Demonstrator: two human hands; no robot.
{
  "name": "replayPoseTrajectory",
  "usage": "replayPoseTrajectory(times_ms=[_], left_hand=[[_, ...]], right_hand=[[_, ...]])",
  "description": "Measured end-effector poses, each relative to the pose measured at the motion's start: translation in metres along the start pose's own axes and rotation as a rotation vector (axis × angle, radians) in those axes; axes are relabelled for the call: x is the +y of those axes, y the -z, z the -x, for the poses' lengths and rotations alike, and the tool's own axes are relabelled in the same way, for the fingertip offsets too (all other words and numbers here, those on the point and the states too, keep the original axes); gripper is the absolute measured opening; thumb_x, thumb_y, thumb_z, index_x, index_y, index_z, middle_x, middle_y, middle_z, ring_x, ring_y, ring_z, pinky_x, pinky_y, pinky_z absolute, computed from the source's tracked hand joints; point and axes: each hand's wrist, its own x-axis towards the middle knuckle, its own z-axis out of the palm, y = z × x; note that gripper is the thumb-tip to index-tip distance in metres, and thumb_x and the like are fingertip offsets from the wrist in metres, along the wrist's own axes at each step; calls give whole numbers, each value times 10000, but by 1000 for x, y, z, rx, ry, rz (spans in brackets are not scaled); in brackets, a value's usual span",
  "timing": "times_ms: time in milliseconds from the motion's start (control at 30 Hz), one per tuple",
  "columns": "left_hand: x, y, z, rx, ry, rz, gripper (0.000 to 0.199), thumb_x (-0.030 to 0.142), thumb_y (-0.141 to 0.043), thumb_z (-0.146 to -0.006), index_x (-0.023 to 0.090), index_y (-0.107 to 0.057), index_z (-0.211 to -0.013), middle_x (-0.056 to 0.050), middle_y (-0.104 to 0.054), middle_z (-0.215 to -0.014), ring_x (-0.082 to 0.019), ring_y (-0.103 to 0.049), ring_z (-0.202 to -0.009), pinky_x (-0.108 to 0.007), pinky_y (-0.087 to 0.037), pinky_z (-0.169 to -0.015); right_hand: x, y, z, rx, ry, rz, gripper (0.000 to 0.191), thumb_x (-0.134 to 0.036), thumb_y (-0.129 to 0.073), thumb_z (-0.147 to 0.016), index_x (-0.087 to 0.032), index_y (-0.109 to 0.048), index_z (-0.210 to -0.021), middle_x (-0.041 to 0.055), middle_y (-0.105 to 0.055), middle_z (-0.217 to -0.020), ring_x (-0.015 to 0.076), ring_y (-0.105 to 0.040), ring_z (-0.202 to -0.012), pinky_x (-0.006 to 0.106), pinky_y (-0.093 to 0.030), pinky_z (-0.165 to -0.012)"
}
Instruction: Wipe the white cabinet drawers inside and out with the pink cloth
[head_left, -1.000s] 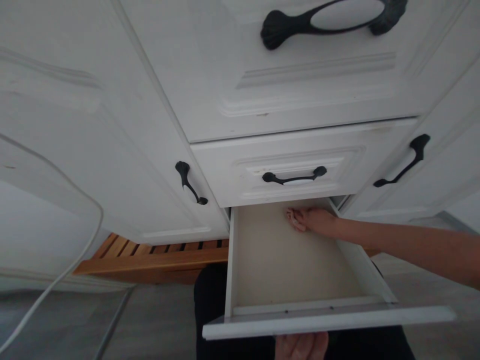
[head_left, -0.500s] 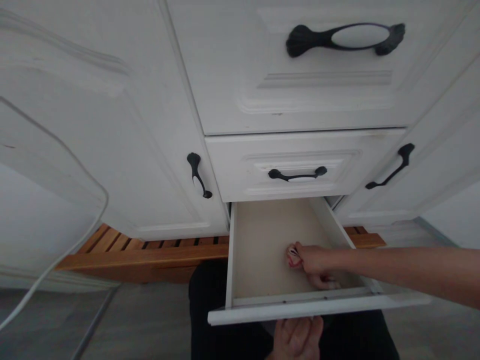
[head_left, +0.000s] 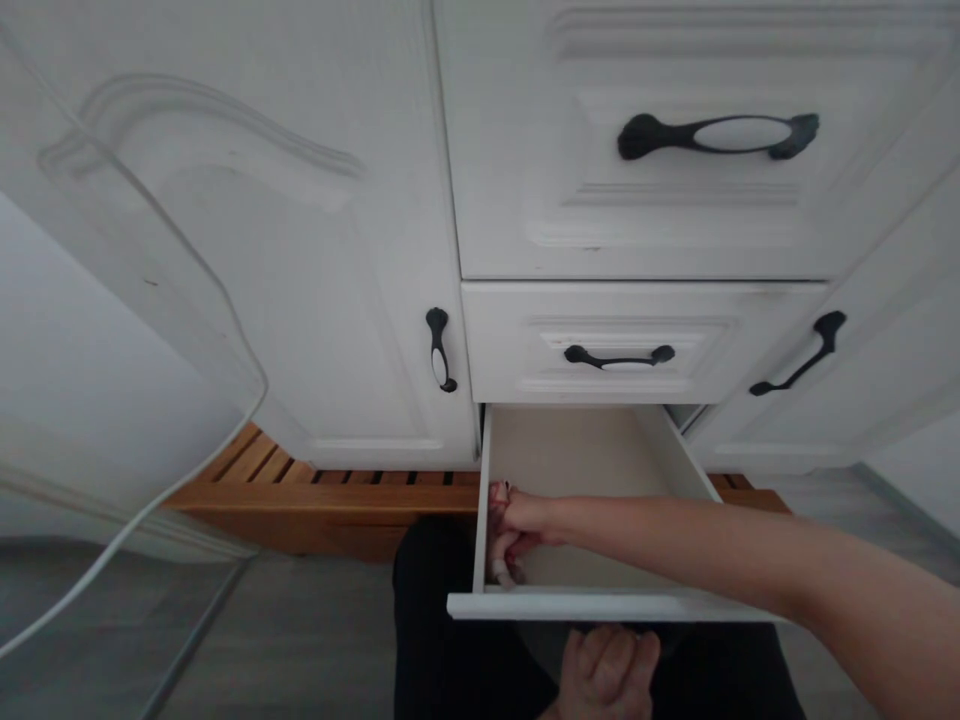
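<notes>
White cabinet front [head_left: 300,300] fills the view: two doors, three drawers stacked in the middle, bottom drawer [head_left: 600,604] pulled out. Five black handles counted: two on the doors, two on the shut drawers; the fifth, on the open drawer, is hidden under its front panel. Wooden slatted plinth [head_left: 315,490] runs along the base, grey floor below, one white cable [head_left: 225,300] looping at left. Open drawer looks like light painted board on runners, stiff, probably slides easily; best held at the centre of the front panel so it doesn't rack. Right hand [head_left: 517,525] reaches inside at the front-left corner, fingers curled on a small red-and-white thing, too small to identify. Left hand [head_left: 607,670] sits under the front panel, fingers bent; can't tell if they grip the handle.
</notes>
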Motion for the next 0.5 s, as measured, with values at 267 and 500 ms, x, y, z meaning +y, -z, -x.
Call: replayPoseTrajectory(times_ms=[267, 500], left_hand=[[5, -4, -9, 60, 36, -33, 279, 188, -505, -956, 279, -765, -917, 53, -723, -724, -107, -665, -706, -311, -471, -753], [-6, 15, -25, -77, -99, -36, 216, 161, -573, -913, 254, -747, -1002, 58, -733, -757, -106, -658, -715, -307, -450, -732]], right_hand=[[-18, 12, 61, -145, 99, -149, 286, -135, -681, -667, -151, -636, -949, 34, -689, -963, 130, -666, -827, 266, -523, -760], [-89, -6, 99, 50, 883, 701, 447, -304, -624, -869, -223, -594, -1307, 97, -620, -1204, 254, -571, -1121, 412, -467, -975]])
